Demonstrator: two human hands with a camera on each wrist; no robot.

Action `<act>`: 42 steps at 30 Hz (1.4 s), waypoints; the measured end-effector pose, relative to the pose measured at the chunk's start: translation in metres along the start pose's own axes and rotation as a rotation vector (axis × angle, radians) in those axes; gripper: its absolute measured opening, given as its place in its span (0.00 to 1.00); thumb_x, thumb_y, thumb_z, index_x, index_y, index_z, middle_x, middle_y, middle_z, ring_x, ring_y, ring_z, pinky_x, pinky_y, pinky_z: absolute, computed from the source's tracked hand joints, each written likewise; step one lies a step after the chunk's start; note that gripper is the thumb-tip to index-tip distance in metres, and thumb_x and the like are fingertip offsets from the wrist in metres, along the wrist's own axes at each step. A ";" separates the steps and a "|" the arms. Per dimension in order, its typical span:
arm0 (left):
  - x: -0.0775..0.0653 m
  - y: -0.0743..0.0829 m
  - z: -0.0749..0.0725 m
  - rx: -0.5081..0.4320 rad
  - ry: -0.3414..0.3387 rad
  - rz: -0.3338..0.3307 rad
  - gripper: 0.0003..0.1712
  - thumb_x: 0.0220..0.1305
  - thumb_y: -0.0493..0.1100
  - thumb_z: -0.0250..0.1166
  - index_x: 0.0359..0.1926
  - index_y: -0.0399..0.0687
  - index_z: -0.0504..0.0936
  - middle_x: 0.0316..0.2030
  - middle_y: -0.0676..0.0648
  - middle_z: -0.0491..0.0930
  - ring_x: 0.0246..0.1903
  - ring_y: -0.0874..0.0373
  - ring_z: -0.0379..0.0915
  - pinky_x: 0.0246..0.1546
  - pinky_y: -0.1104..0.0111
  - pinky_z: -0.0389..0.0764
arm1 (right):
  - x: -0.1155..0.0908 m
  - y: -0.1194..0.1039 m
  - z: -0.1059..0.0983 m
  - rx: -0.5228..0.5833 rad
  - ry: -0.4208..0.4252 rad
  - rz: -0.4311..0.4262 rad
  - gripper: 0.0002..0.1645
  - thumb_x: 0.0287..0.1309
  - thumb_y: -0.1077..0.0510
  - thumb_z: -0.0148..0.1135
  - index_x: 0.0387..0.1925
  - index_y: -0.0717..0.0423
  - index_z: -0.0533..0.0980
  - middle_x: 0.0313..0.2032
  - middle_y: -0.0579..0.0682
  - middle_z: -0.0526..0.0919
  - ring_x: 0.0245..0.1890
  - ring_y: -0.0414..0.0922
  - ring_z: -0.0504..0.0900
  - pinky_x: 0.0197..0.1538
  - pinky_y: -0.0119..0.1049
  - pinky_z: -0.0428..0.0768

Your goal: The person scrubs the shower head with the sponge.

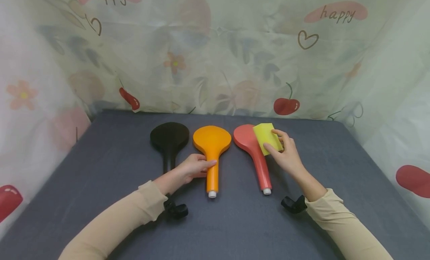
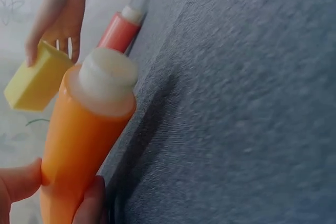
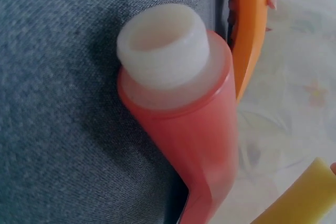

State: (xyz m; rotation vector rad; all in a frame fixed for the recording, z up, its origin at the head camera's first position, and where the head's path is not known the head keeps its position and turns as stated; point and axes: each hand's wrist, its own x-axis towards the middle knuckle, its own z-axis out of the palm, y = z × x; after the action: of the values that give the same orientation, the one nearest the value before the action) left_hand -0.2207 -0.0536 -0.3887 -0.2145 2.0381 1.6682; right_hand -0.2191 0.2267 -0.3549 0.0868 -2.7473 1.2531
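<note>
Out on the grey cloth (image 1: 235, 230), the left hand (image 1: 194, 166) grips the orange shower head (image 1: 212, 140) by its handle, between the black shower head (image 1: 169, 137) and the red shower head (image 1: 256, 152). On my feed, the right hand (image 1: 286, 151) pinches a yellow block (image 1: 266, 138) by the red one; touching, I can't tell!
</note>
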 end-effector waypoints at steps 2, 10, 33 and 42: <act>-0.002 -0.001 0.000 -0.007 0.007 -0.001 0.34 0.62 0.48 0.62 0.63 0.34 0.63 0.53 0.39 0.74 0.45 0.53 0.74 0.55 0.58 0.77 | 0.000 0.000 0.000 0.002 0.001 -0.005 0.37 0.61 0.47 0.57 0.67 0.54 0.56 0.59 0.66 0.60 0.58 0.58 0.61 0.56 0.56 0.71; -0.015 -0.003 0.002 -0.025 0.039 0.068 0.30 0.62 0.45 0.63 0.60 0.35 0.64 0.51 0.39 0.74 0.45 0.53 0.75 0.53 0.58 0.78 | -0.001 -0.007 0.001 0.015 -0.018 -0.006 0.37 0.61 0.47 0.57 0.67 0.52 0.56 0.60 0.65 0.59 0.59 0.58 0.61 0.56 0.56 0.71; -0.057 0.002 0.014 0.038 0.056 0.540 0.31 0.58 0.37 0.65 0.62 0.40 0.66 0.53 0.38 0.76 0.47 0.47 0.77 0.49 0.59 0.80 | -0.026 -0.062 0.023 0.019 0.158 -0.580 0.33 0.48 0.60 0.69 0.58 0.52 0.69 0.56 0.62 0.62 0.56 0.54 0.63 0.47 0.48 0.72; -0.061 -0.001 0.017 -0.011 -0.019 0.545 0.31 0.59 0.38 0.65 0.62 0.40 0.65 0.56 0.36 0.75 0.50 0.44 0.77 0.52 0.57 0.78 | -0.030 -0.065 0.034 -0.180 0.242 -0.885 0.35 0.39 0.57 0.73 0.54 0.50 0.73 0.55 0.68 0.65 0.55 0.61 0.64 0.52 0.56 0.67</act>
State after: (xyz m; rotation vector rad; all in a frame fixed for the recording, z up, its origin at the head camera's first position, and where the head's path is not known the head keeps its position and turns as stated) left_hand -0.1628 -0.0492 -0.3628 0.3878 2.1999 1.9750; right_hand -0.1861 0.1585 -0.3319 0.9354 -2.1540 0.6995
